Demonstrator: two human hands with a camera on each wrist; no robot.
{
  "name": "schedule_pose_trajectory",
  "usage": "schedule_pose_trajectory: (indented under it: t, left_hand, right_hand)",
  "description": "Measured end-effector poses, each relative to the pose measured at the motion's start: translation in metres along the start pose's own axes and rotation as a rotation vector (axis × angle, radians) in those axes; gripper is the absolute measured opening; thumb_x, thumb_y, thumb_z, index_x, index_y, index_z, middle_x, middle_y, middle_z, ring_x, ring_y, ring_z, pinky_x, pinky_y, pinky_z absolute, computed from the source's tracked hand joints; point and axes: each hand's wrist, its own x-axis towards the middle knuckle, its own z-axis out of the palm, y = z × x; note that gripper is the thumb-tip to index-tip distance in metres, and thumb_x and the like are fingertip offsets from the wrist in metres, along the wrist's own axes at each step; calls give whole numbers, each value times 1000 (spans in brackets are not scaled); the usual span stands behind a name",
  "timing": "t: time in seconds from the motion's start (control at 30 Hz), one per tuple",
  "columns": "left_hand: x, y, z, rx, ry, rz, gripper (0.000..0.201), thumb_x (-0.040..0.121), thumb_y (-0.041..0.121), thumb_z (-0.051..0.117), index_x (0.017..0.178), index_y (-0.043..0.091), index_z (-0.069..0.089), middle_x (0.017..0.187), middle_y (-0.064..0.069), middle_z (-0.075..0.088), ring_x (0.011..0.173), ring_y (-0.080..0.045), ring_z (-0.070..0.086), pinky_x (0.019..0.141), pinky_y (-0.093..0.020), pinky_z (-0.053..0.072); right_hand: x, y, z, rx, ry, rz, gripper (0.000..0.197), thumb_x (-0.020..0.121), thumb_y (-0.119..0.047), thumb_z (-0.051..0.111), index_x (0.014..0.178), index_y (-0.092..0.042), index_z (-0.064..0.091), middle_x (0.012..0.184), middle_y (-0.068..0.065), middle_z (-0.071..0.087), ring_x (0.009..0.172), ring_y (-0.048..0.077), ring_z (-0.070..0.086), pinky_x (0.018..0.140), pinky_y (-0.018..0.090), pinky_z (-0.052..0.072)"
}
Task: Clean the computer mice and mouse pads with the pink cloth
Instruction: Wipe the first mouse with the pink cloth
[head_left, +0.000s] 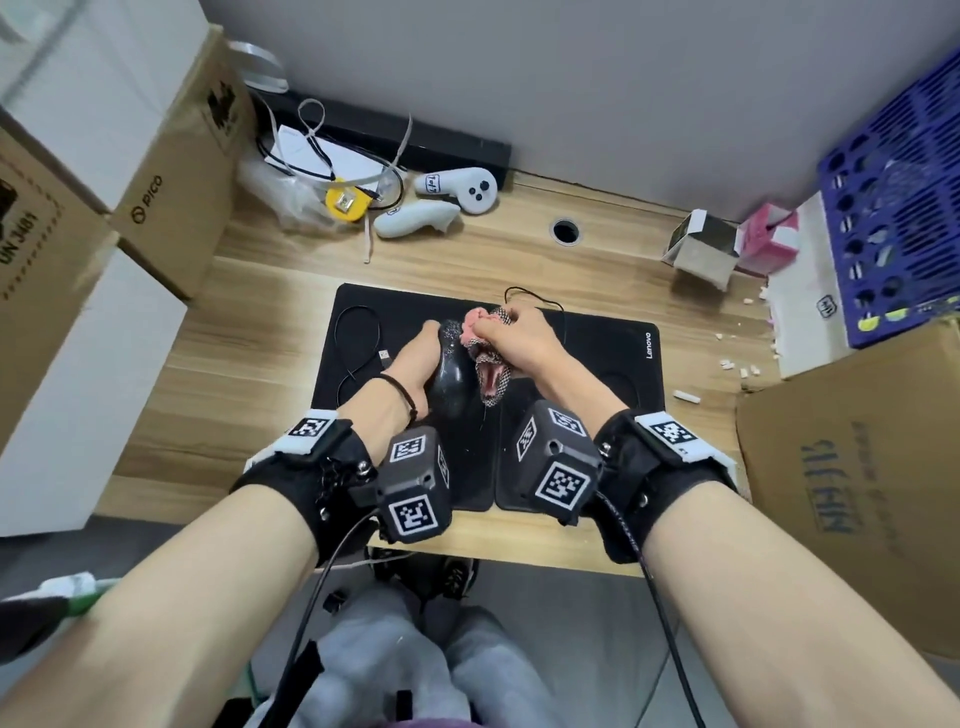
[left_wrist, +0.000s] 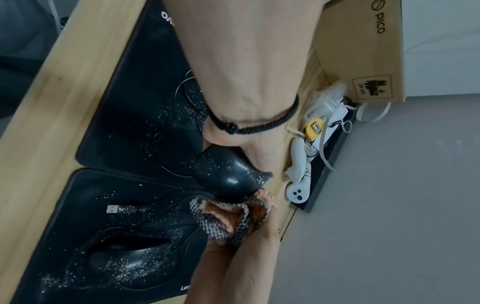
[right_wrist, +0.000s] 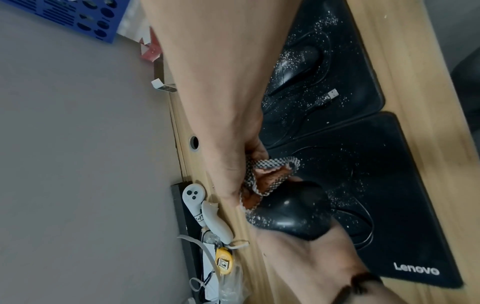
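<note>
You held the mouse (head_left: 451, 373) lifted above the left pad (head_left: 358, 395), your left hand (head_left: 413, 364) curled round its far side, its long axis running roughly from you toward the wall, the speckled front end pointing away from you. Which way its underside faced could not be told. Your right hand (head_left: 519, 338) clenched the bunched pink cloth (head_left: 485, 358), pressing it against the mouse's right flank near the front; white specks still dotted the shell there. Just right of the mouse lay the right pad (head_left: 613, 364), touching the left pad along their inner edges; both were dusted with white grit. A second mouse (left_wrist: 130, 265) sat on the right pad, near its front edge, with a USB plug (left_wrist: 112, 209) beside it. Left of the mouse a looped cable (head_left: 358, 343) lay on the left pad. Beyond the mouse, near the wall, were two white controllers (head_left: 441, 202) and a yellow tape (head_left: 345, 200). Cardboard boxes (head_left: 171, 171) stood well left of it, a blue crate (head_left: 893, 218) well right.
</note>
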Motion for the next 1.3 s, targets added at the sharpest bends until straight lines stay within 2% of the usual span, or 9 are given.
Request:
schedule_pose_trajectory:
  t: [0.23,0.43,0.53,0.63,0.83,0.97,1.13,1.2,1.3]
  left_hand:
    - [32,0,7,-60,329,90,64,88,48,27,129,8,54,125,-10,62,109,-32,61,98,-48,47]
    - [14,-11,17,32,19,30,38,89,48,38,80,20,60,71,-6,62,63,-22,57,61,-27,49]
    - [26,-5,9,85,93,89,46,78,53,43,93,17,67,88,-12,64,70,-25,61,75,-36,53]
    - [33,7,3,44,271,129,73,71,55,35,122,12,62,111,-14,68,92,-30,65,91,-47,51]
    - [10,7,0,-40,47,55,22,86,35,46,72,20,55,66,-2,49,51,-19,49,50,-23,41]
    - [3,6,-4,-65,-70,52,19,87,29,47,69,20,48,63,-1,42,47,-16,43,44,-18,37]
    - [9,8,1,-162,194,61,37,95,37,32,77,16,56,71,-6,59,61,-22,56,54,-24,45]
    - [7,6,5,-204,114,15,36,96,34,33,77,15,57,66,-6,59,57,-22,57,53,-21,47]
    - [2,0,4,-172,-143,7,18,90,27,50,81,15,59,72,-6,56,61,-20,55,55,-21,48]
  right_hand:
    - [-17,20,-15,17,-219,-26,16,86,-25,69,81,-20,55,72,1,59,58,13,56,44,16,39]
    - [-5,16,-18,46,56,-40,19,85,-36,68,95,-20,67,93,5,64,91,22,65,63,32,58]
    - [-4,15,-15,56,17,-24,17,86,-37,68,81,-22,59,91,6,65,82,19,64,52,25,54]
    - [-8,19,-16,48,-157,-34,24,83,-34,70,72,-21,53,80,5,65,72,19,62,60,27,49]
    - [-4,15,-15,-4,-184,-79,20,78,-36,71,76,-22,57,83,3,65,80,21,62,67,30,47]
    - [4,5,-2,-12,-59,-74,28,75,-40,69,96,-21,65,104,7,68,104,28,64,83,36,51]
    - [-17,4,-8,-13,-278,-102,13,84,-13,68,84,-12,55,72,3,64,63,14,61,59,23,48]
    - [-17,4,-10,-8,-299,-99,12,84,-14,69,84,-13,57,74,2,65,63,10,59,65,24,50]
    - [-1,1,-5,-35,-34,-75,19,80,-37,71,80,-26,55,104,10,71,96,22,63,83,32,48]
